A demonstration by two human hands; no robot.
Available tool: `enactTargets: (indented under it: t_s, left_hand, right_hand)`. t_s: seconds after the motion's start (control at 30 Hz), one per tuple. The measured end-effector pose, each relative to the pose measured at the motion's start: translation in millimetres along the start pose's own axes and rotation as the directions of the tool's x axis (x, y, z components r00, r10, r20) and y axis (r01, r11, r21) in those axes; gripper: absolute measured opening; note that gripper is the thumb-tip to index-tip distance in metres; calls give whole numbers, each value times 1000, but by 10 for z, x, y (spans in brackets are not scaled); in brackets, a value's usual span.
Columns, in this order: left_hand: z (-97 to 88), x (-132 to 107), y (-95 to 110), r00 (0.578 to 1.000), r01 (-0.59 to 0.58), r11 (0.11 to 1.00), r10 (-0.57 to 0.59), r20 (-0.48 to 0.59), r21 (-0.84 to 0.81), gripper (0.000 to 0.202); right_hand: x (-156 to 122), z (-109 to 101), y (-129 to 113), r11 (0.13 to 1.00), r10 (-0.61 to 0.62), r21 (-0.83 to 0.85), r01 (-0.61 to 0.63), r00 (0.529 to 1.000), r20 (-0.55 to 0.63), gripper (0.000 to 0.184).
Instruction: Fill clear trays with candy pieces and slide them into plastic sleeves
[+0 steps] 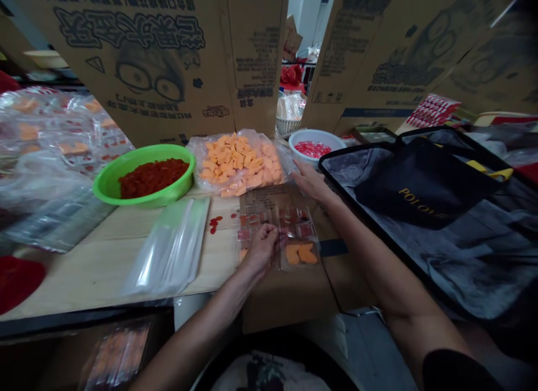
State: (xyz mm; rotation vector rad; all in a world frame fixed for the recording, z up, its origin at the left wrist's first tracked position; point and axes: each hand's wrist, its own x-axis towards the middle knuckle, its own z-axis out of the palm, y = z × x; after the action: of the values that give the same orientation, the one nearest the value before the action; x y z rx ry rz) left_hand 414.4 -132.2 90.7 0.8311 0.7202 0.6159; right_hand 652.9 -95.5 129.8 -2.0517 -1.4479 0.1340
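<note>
My left hand (260, 248) presses its bunched fingers onto a clear plastic compartment tray (277, 228) holding red pieces and orange pieces (300, 255). My right hand (309, 181) reaches farther forward, with spread fingers at the edge of a clear bag of orange pieces (195, 167). Just beyond that hand stands a white bowl (313, 134) of red pieces. A green plastic bowl (143, 200) full of dark red pieces sits to the left of the bag. A flat stack of clear plastic sleeves (170, 248) lies left of my left hand.
The items rest on a pale wooden board (101, 273). Right of my right arm lies an open black-edged case (420, 212) with grey lining and a black pouch. Printed cardboard boxes (138, 60) form a wall behind. Plastic packs (50, 133) are heaped at left.
</note>
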Motion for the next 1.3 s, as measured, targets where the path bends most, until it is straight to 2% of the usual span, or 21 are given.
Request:
enactTargets:
  t_s: [0.07,0.13,0.17,0.2,0.23,0.27,0.3,0.33,0.37,0.43,0.5,0.6,0.7,0.77,0.87,0.93,0.97,1.03,1.13,1.2,1.3]
  left_hand:
    - [-30,87,-88,996,-61,975,72,-45,214,26]
    - [-82,100,-92,972,-170,863,225,-60,476,16]
    - [-105,74,-72,946,-241,766,322,-30,596,12]
    - [-122,27,-47,913,-321,645,405,46,694,14]
    - [-130,-35,-22,876,-408,505,452,170,761,22]
    - [-129,-105,-3,836,-496,355,442,325,792,31]
    - [-118,-176,7,794,-577,212,372,481,789,40]
    - [-101,-241,5,752,-644,91,260,606,760,48]
    - [-81,-294,-7,716,-690,-6,143,683,724,54]
    - [-46,-356,-57,695,-712,-151,-10,719,686,63]
    - [-37,-369,-120,717,-685,-243,-56,695,687,63]
    - [-70,-352,-198,731,-661,-278,-30,682,697,57]
    - [-112,-351,-248,725,-662,-265,13,689,701,47]
    - [-133,-373,-262,725,-663,-258,12,688,703,38]
    - [-197,-431,-219,713,-681,-243,-6,701,691,33]
    - [-302,-458,-118,714,-678,-225,21,700,699,39]
    - [-377,-457,-45,729,-659,-219,48,683,719,45]
    - [-563,-421,123,786,-586,-214,82,613,781,60]
    - [-839,-331,327,869,-483,-205,5,494,851,90]
    - [-945,-302,361,881,-472,-190,-56,471,861,93]
    - [-958,-330,248,860,-509,-199,-66,507,837,78]
  right_hand:
    - [-404,-21,8,998,35,-45,-32,998,51,56]
    - [-828,3,39,990,126,-79,-117,986,107,59]
    - [-1020,33,62,983,172,-83,-161,975,138,61]
    - [-1185,72,86,978,202,-80,-191,964,172,62]
    - [-1320,117,110,975,220,-75,-208,954,206,64]
    - [-1421,165,132,974,226,-71,-215,946,234,65]
    - [-1491,212,149,974,227,-71,-216,940,254,65]
    - [-1532,255,161,973,230,-78,-216,937,264,64]
    - [-1551,292,171,971,235,-98,-217,936,263,63]
    - [-1542,343,189,957,268,-174,-233,938,218,60]
    - [-1503,362,216,933,309,-241,-266,937,162,59]
    - [-1430,355,267,940,288,-232,-248,945,155,62]
    - [-1357,337,260,982,135,-159,-103,969,209,64]
    - [-1320,325,196,989,65,-142,-29,963,261,61]
    - [-1295,324,27,966,105,-258,-20,942,319,56]
    - [-1302,356,-101,932,146,-360,-30,943,299,55]
    - [-1311,386,-158,922,144,-386,-24,948,285,55]
    - [-1341,471,-235,923,103,-386,15,953,285,57]
    - [-1393,607,-213,927,56,-369,71,945,323,59]
    - [-1406,657,-111,918,69,-390,68,943,326,61]
    - [-1365,640,56,901,101,-432,46,944,313,61]
